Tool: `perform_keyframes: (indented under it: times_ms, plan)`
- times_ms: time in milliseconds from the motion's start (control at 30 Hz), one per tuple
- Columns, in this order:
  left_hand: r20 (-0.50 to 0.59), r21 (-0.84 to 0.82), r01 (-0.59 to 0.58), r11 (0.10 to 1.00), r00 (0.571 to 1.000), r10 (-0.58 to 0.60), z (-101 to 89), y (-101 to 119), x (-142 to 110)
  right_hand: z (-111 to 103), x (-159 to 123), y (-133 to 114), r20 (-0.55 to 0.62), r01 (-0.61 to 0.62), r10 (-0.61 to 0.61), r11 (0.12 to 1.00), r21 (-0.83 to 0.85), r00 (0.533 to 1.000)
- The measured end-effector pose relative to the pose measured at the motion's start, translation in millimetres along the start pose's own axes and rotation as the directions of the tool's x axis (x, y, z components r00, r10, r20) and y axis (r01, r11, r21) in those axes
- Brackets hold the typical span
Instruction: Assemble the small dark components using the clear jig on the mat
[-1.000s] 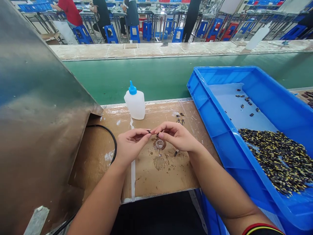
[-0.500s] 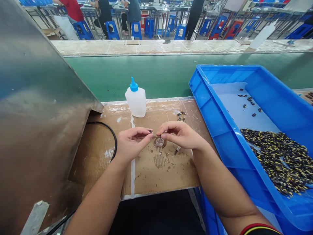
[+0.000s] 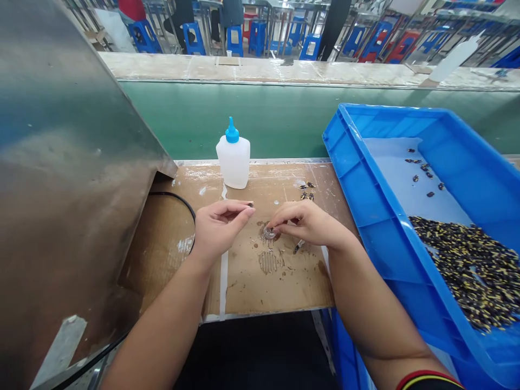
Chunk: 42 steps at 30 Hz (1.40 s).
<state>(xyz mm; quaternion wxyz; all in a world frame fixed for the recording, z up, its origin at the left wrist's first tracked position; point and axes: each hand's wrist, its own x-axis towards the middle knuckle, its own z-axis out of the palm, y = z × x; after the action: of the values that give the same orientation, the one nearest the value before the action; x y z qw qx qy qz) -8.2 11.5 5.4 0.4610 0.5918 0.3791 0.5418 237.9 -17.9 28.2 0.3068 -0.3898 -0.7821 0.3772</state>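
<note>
My left hand [image 3: 219,227] is closed in a pinch, with a small dark piece [image 3: 250,205] between thumb and forefinger. To its right, my right hand [image 3: 306,223] pinches over a small clear round dish [image 3: 268,233]. A tiny dark part shows at those right fingertips, dipped at the dish; most of it is hidden by the fingers. Several black-and-yellow pieces [image 3: 307,190] lie on the cardboard [image 3: 260,295] behind my right hand. Close below that hand lies a small slim tool or brush [image 3: 298,247], its kind unclear.
A white squeeze bottle [image 3: 234,162] with a blue nozzle stands behind my hands. At right, a blue crate [image 3: 361,189] holds a heap of black-and-yellow pieces [image 3: 467,265]. A metal housing [image 3: 77,179] and black cable [image 3: 179,199] border the left. Beyond runs a green belt [image 3: 182,111].
My right hand has lowered its small piece from just above the dish down to it. The left hand keeps its pinch. The whole view has shifted slightly.
</note>
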Motion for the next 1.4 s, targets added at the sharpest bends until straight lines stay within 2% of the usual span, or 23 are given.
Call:
perform_keyframes:
  times_ms: [267, 533, 600, 733, 900, 1033, 1133, 1233, 1300, 1400]
  plan:
    - [0.008, -0.01, -0.005, 1.0, 1.0, 0.005, -1.0, -2, -1, 1, -1, 3, -0.033, 0.018, -0.019, 0.999, -0.026, 0.999]
    - [0.001, -0.024, 0.025, 0.999, 1.0, -0.025, 0.2, 0, -2, 0, -1, 1, -0.052, -0.048, 0.045, 0.998, -0.042, 0.998]
    - [0.002, -0.045, 0.051, 0.998, 0.999, -0.051, 0.5, 1, -2, 1, -1, 0, -0.093, -0.076, 0.072, 0.996, -0.046, 0.993]
    - [0.038, -0.257, 0.184, 0.949, 0.983, -0.181, -0.1, 3, 1, 1, -2, -2, -0.204, -0.134, 0.129, 0.991, -0.01, 0.97]
    - [0.137, -0.532, 0.342, 0.775, 0.938, -0.32, -1.1, 5, 5, 4, -2, -3, -0.251, -0.143, 0.162, 0.985, 0.092, 0.954]
    - [0.212, -0.591, 0.402, 0.699, 0.914, -0.347, 0.4, 7, 2, 19, 3, -9, -0.384, -0.009, 0.121, 0.96, 0.28, 0.916]
    - [0.223, -0.574, 0.412, 0.707, 0.91, -0.35, 1.5, 6, 0, 34, 7, -16, -0.481, 0.088, 0.108, 0.926, 0.366, 0.87]
    - [0.213, -0.544, 0.408, 0.733, 0.912, -0.35, 2.5, 4, -2, 48, 7, -23, -0.513, 0.124, 0.122, 0.9, 0.419, 0.849]
    - [0.213, -0.551, 0.399, 0.732, 0.916, -0.339, 3.8, 4, -3, 54, 7, -25, -0.549, 0.17, 0.072, 0.91, 0.378, 0.833]
    - [0.239, -0.595, 0.38, 0.708, 0.925, -0.296, 6.9, 5, -4, 58, 8, -27, -0.612, 0.255, -0.091, 0.948, 0.187, 0.785]
